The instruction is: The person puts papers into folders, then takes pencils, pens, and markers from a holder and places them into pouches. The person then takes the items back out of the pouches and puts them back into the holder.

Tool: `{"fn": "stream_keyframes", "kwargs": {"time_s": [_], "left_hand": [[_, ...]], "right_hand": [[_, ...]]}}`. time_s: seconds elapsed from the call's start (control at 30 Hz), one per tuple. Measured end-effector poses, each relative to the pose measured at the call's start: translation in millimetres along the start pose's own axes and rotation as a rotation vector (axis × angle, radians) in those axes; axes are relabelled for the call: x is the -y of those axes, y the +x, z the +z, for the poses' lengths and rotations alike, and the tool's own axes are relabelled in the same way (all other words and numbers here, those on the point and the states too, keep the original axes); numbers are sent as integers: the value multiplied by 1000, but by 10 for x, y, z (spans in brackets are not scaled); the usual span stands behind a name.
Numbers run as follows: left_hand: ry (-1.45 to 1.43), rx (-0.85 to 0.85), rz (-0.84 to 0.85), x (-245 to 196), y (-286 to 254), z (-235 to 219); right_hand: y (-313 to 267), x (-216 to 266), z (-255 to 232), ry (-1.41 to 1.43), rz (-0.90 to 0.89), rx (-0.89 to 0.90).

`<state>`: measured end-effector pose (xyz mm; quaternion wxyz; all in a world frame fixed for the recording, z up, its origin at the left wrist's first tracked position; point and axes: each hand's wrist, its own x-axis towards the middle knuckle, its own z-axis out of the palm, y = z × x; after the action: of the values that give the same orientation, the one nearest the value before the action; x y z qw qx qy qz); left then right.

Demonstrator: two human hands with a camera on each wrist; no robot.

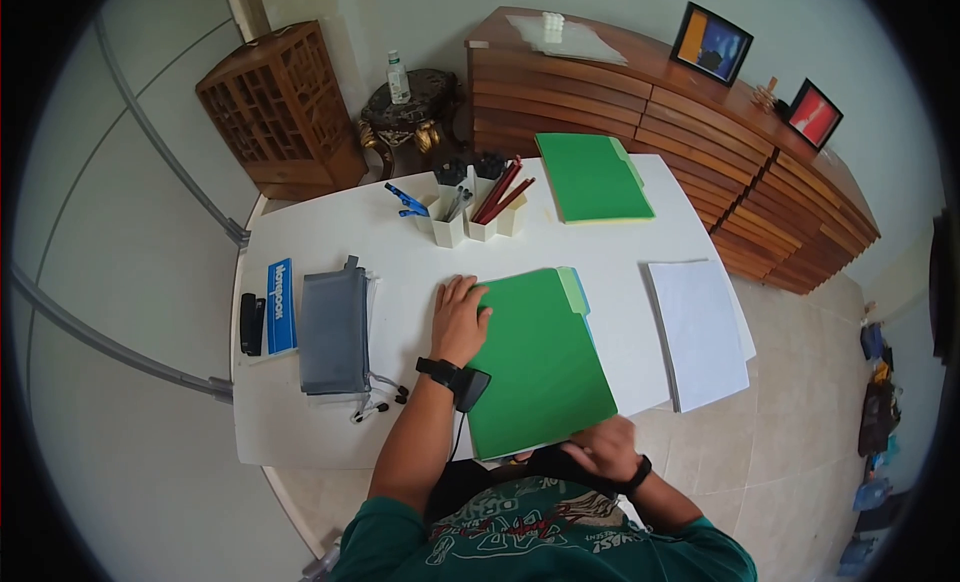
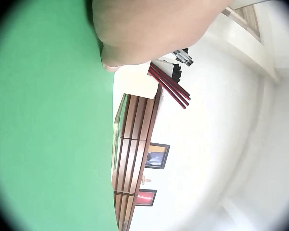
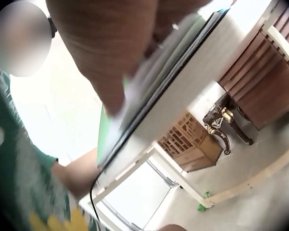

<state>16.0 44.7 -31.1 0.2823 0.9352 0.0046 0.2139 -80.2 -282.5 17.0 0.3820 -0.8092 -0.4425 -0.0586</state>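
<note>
A green folder (image 1: 540, 362) with a light green tab lies on the white table in front of the person. The left hand (image 1: 460, 322) rests flat over its upper left edge, fingers extended; in the left wrist view this hand (image 2: 154, 29) lies beside the green surface (image 2: 53, 120). At the folder's lower right edge is the right hand (image 1: 608, 448), slightly blurred. The right wrist view has the right hand (image 3: 106, 43) close up against the edge of the folder, where layered sheets (image 3: 171, 67) show. Part of its fingers is hidden.
Another green folder (image 1: 595, 182) lies at the back, white paper (image 1: 698, 332) at the right. Hexagonal pen holders (image 1: 448, 230) stand at the back middle. A grey mesh pouch (image 1: 335, 332), a blue notebook (image 1: 282, 304) and a black stapler (image 1: 250, 324) are at the left.
</note>
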Motion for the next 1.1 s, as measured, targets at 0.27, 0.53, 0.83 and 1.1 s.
{"fn": "stream_keyframes", "kwargs": {"time_s": [0.27, 0.53, 0.83, 1.1], "left_hand": [[-195, -41, 89, -146, 47, -64], [-201, 92, 68, -108, 36, -61], [-212, 130, 19, -112, 57, -85], [-212, 117, 15, -121, 72, -91]], "right_hand": [[1003, 110, -925, -43, 214, -58], [2473, -1834, -645, -565, 140, 266], [2795, -2785, -646, -445, 265, 228], [2777, -2951, -722, -385, 229, 294]]}}
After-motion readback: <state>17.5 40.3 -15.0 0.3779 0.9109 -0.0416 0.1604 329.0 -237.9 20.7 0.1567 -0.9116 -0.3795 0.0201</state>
